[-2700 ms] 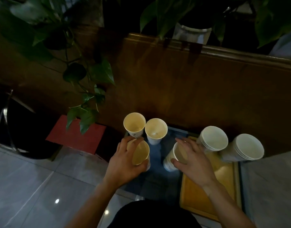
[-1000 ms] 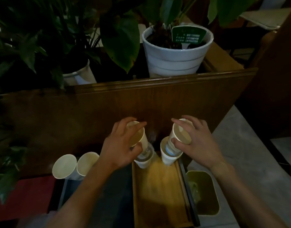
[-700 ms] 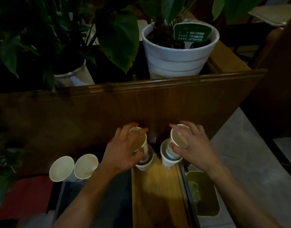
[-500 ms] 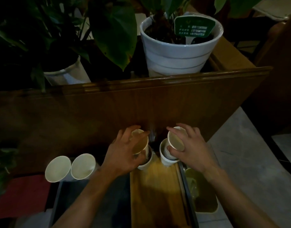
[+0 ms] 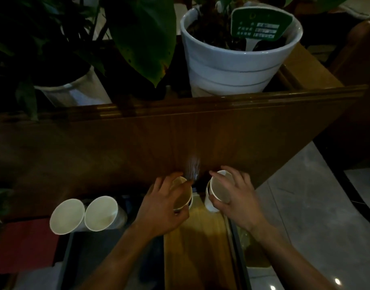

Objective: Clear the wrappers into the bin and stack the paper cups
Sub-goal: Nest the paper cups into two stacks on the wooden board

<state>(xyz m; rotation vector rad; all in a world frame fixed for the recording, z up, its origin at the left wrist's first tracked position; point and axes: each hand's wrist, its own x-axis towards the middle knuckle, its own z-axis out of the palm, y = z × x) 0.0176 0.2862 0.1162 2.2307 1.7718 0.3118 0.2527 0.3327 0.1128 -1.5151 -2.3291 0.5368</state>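
Note:
My left hand [image 5: 159, 208] grips a paper cup [image 5: 183, 195] pushed down into the left stack, of which only a sliver of rim shows. My right hand [image 5: 236, 197] grips another paper cup [image 5: 218, 189], set partly into the right stack of cups [image 5: 209, 203]. Both stacks stand at the far end of a wooden tray [image 5: 198, 248]. Two single paper cups [image 5: 67, 216] [image 5: 100, 213] stand side by side to the left on the dark table. A small bin [image 5: 253, 252] sits low on the right beside the tray. No wrappers are visible.
A brown wooden partition [image 5: 179, 143] rises right behind the cups. Above it stand a large white plant pot [image 5: 232, 65] with a green label and dark leafy plants [image 5: 138, 34]. A red surface [image 5: 22, 245] lies at lower left; grey floor tiles [image 5: 316, 206] on the right.
Both hands have lowered their cups further into the two stacks; the left cup now sits almost flush. The view has tilted up slightly.

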